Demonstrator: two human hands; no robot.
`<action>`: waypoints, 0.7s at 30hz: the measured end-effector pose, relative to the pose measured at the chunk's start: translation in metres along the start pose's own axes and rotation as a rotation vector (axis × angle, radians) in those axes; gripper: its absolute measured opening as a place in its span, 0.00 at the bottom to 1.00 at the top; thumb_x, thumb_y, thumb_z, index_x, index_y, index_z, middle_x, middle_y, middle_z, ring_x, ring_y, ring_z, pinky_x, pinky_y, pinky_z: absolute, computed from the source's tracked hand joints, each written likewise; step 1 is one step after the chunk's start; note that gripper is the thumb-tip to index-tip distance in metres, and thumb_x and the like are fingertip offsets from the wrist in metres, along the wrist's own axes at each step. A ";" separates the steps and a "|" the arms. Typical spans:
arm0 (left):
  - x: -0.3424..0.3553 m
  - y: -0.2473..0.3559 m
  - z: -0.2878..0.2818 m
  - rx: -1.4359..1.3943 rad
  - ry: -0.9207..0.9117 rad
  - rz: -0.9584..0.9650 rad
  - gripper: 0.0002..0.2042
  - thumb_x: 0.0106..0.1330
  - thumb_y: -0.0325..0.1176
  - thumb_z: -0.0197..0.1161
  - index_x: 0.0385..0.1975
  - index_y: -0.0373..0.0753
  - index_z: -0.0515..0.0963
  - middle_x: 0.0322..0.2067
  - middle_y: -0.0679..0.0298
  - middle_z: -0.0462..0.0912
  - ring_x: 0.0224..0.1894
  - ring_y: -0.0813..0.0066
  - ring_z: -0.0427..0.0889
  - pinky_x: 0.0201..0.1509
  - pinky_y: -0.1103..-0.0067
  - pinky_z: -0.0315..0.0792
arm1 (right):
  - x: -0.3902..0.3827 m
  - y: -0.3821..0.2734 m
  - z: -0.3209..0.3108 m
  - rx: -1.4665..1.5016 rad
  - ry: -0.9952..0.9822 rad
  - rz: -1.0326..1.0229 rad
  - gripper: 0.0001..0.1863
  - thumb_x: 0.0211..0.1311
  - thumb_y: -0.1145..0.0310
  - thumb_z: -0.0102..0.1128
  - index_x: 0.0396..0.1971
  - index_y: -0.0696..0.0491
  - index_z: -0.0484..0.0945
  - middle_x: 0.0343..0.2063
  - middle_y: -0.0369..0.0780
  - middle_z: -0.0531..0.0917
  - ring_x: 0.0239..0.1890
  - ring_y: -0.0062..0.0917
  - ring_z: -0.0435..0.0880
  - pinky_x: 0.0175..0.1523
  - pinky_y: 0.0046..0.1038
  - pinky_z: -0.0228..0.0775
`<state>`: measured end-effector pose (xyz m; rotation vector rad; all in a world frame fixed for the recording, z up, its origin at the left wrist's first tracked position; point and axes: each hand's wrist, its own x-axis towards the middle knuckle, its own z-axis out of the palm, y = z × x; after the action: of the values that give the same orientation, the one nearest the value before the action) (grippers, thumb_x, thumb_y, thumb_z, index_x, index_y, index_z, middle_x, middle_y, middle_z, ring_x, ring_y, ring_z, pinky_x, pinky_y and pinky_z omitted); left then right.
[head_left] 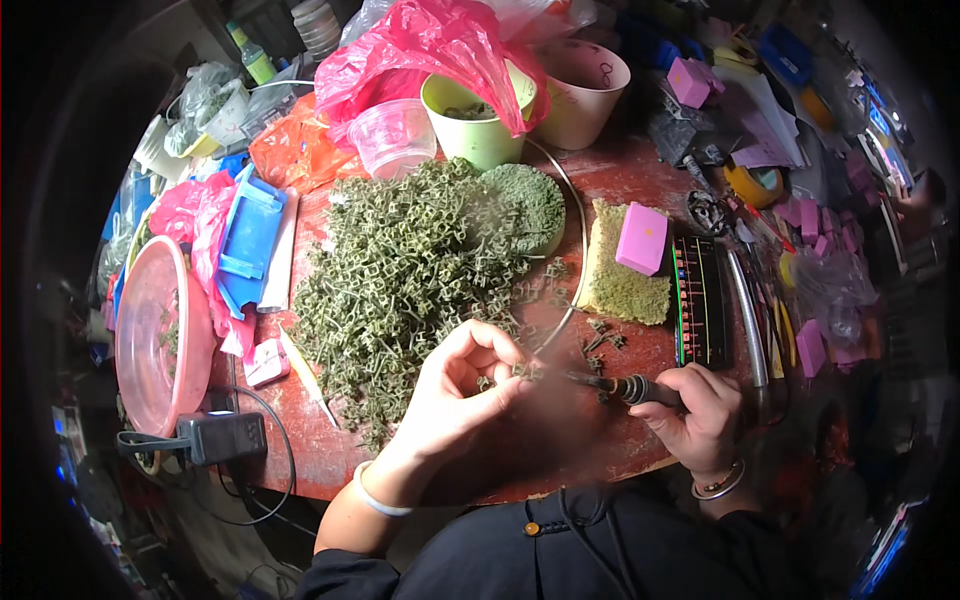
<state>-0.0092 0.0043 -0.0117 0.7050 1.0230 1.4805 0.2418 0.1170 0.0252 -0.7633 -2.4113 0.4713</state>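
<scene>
Green, knobbly little pieces make a broad pile (400, 270) in the middle of our red table (310, 460), its near edge just beyond our left hand (465, 385). That hand is narrowed to a pinch, thumb and forefinger holding one small green piece (527, 371) above the tabletop, to the right of the pile's near end. Our right hand (705, 410) is wrapped around the dark handle of a pen-like tool (630, 388), its slim tip aimed left at the piece and just beside it; we cannot tell whether they touch, for the air there looks hazy.

A few loose bits (603, 338) lie beyond the tool. Farther back, a pink block (641, 240) sits on a yellowish, spongy slab (610, 290), with a dark screen (703, 300) to the right of it. Behind the pile we see a round green block (527, 210) and a pale green bucket (475, 142), partly draped by a pink plastic bag (420, 50). At our left stand a pink basin (150, 330) and a black box (228, 437) with a cable.
</scene>
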 end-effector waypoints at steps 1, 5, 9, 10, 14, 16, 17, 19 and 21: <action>0.000 0.000 0.000 0.014 0.000 -0.002 0.12 0.62 0.21 0.67 0.41 0.38 0.70 0.41 0.57 0.82 0.42 0.76 0.81 0.45 0.80 0.77 | 0.000 0.000 0.001 -0.005 -0.003 -0.002 0.21 0.54 0.52 0.75 0.26 0.54 0.76 0.16 0.35 0.73 0.16 0.27 0.74 0.21 0.29 0.64; -0.001 0.003 0.000 0.011 -0.002 -0.032 0.13 0.62 0.21 0.67 0.41 0.38 0.70 0.41 0.57 0.82 0.42 0.75 0.81 0.46 0.80 0.77 | 0.001 -0.001 0.003 -0.006 -0.010 -0.005 0.21 0.54 0.51 0.75 0.26 0.53 0.76 0.16 0.35 0.73 0.16 0.28 0.74 0.21 0.30 0.64; -0.001 0.002 0.000 0.030 0.006 -0.030 0.13 0.62 0.21 0.67 0.41 0.38 0.70 0.41 0.57 0.82 0.44 0.75 0.81 0.48 0.80 0.77 | 0.001 0.000 0.003 -0.009 -0.015 -0.008 0.21 0.54 0.51 0.74 0.26 0.53 0.76 0.16 0.35 0.74 0.16 0.28 0.75 0.21 0.30 0.64; -0.001 0.002 0.000 0.030 0.008 -0.021 0.13 0.62 0.20 0.67 0.41 0.38 0.70 0.41 0.57 0.81 0.44 0.75 0.82 0.48 0.80 0.77 | 0.001 -0.001 0.004 -0.012 -0.019 -0.009 0.21 0.54 0.51 0.74 0.26 0.53 0.76 0.16 0.35 0.74 0.16 0.28 0.75 0.21 0.30 0.64; -0.001 0.001 -0.001 0.031 0.008 -0.025 0.13 0.62 0.20 0.67 0.41 0.37 0.70 0.41 0.57 0.81 0.44 0.75 0.81 0.49 0.80 0.77 | 0.001 0.000 0.004 -0.002 -0.017 -0.009 0.21 0.54 0.51 0.74 0.25 0.53 0.76 0.16 0.35 0.74 0.16 0.29 0.75 0.21 0.30 0.64; -0.001 0.000 -0.002 0.043 -0.002 -0.016 0.13 0.62 0.21 0.67 0.41 0.37 0.70 0.41 0.57 0.82 0.44 0.75 0.81 0.48 0.80 0.77 | 0.002 0.000 0.005 0.005 -0.022 -0.004 0.21 0.54 0.51 0.74 0.25 0.53 0.76 0.16 0.36 0.74 0.16 0.29 0.75 0.21 0.30 0.64; -0.001 0.000 -0.002 0.042 -0.001 -0.016 0.13 0.62 0.21 0.67 0.41 0.37 0.70 0.41 0.57 0.82 0.44 0.75 0.81 0.48 0.80 0.77 | 0.002 0.000 0.005 0.005 -0.023 -0.004 0.21 0.54 0.51 0.74 0.25 0.53 0.76 0.16 0.36 0.74 0.16 0.29 0.75 0.21 0.30 0.64; -0.002 0.002 -0.001 0.026 -0.007 -0.040 0.13 0.62 0.21 0.67 0.41 0.37 0.70 0.41 0.57 0.82 0.43 0.75 0.81 0.48 0.80 0.76 | 0.001 0.000 0.005 0.008 -0.015 -0.005 0.21 0.54 0.52 0.74 0.25 0.54 0.76 0.16 0.36 0.74 0.16 0.29 0.75 0.21 0.30 0.64; -0.002 0.002 -0.001 0.036 -0.006 -0.031 0.12 0.63 0.21 0.67 0.40 0.37 0.70 0.40 0.57 0.82 0.43 0.76 0.81 0.48 0.80 0.76 | 0.001 0.000 0.004 0.009 -0.019 -0.002 0.21 0.54 0.52 0.74 0.25 0.54 0.76 0.16 0.36 0.73 0.16 0.29 0.75 0.21 0.30 0.64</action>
<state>-0.0106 0.0026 -0.0103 0.7156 1.0535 1.4357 0.2382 0.1169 0.0228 -0.7563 -2.4254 0.4901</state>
